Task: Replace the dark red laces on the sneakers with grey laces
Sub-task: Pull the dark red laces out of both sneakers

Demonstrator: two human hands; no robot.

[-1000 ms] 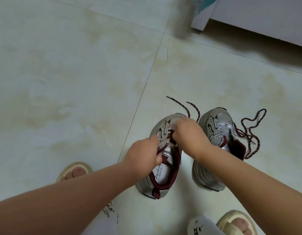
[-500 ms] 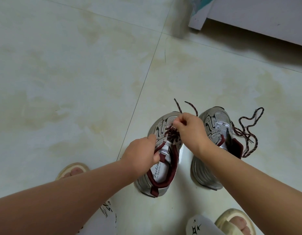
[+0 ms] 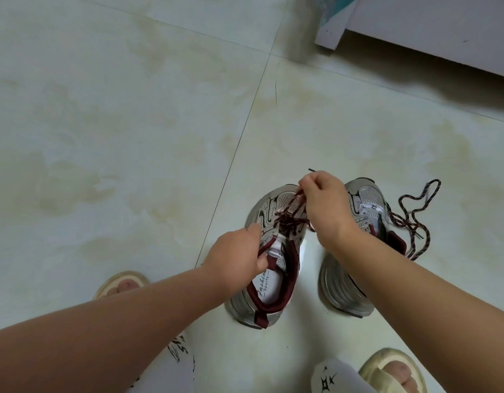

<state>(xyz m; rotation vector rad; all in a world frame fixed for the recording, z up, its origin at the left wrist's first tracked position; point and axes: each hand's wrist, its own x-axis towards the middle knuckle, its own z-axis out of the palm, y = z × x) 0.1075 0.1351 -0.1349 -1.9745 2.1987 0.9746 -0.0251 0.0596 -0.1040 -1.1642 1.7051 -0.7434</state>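
Two grey-and-white sneakers with dark red lining stand side by side on the tiled floor. My left hand [image 3: 236, 258] grips the left sneaker [image 3: 269, 279] at its collar and tongue. My right hand [image 3: 326, 202] pinches the dark red lace [image 3: 290, 218] of that sneaker and holds it taut above the toe, the lace tip poking out past my fingers. The right sneaker [image 3: 364, 205] is partly hidden behind my right forearm. Its dark red lace [image 3: 415, 208] lies loose in loops on the floor to its right. No grey laces are in view.
My feet in pale sandals rest at the lower left [image 3: 119, 285] and lower right [image 3: 392, 370]. A white furniture panel [image 3: 432, 26] stands at the top right. Pale marbled floor tiles [image 3: 103, 137] stretch away to the left and ahead.
My right hand has risen and moved toward the toe, drawing the dark red lace up out of the left sneaker's eyelets. The left hand keeps its hold on the collar.
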